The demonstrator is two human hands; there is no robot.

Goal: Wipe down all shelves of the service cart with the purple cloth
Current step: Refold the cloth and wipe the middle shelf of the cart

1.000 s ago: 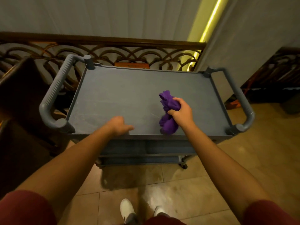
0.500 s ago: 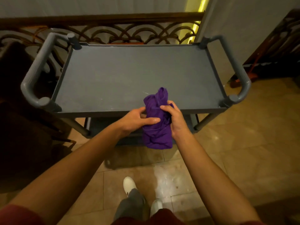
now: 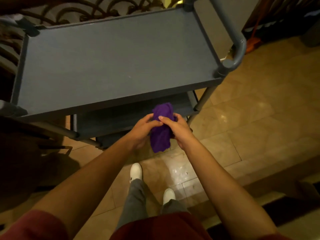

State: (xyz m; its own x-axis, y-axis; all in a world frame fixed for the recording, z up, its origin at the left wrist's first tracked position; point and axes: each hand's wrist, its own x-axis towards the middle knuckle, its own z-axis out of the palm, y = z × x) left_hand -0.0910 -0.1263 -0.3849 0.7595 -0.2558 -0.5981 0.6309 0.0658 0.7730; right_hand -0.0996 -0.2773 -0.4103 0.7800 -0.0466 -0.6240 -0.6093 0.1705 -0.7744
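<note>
The grey service cart (image 3: 110, 59) stands in front of me, its bare top shelf filling the upper view. A lower shelf (image 3: 110, 116) shows under the front edge, mostly hidden by the top shelf. The purple cloth (image 3: 161, 129) is bunched up and held between both hands, in the air just in front of the cart's near edge, level with the lower shelf. My left hand (image 3: 142, 129) grips the cloth's left side. My right hand (image 3: 178, 129) grips its right side, thumb over the front.
A grey tubular handle (image 3: 237, 44) curves at the cart's right end, and a cart leg (image 3: 201, 104) runs down below it. An ornate metal railing (image 3: 83, 11) lies behind the cart. Dark furniture (image 3: 26, 153) sits at the left. My feet stand on tan floor tiles (image 3: 251, 118).
My right hand lifted the cloth off the top shelf and brought it down in front of the cart. My left hand left the shelf and joined it on the cloth. The view tilted downward.
</note>
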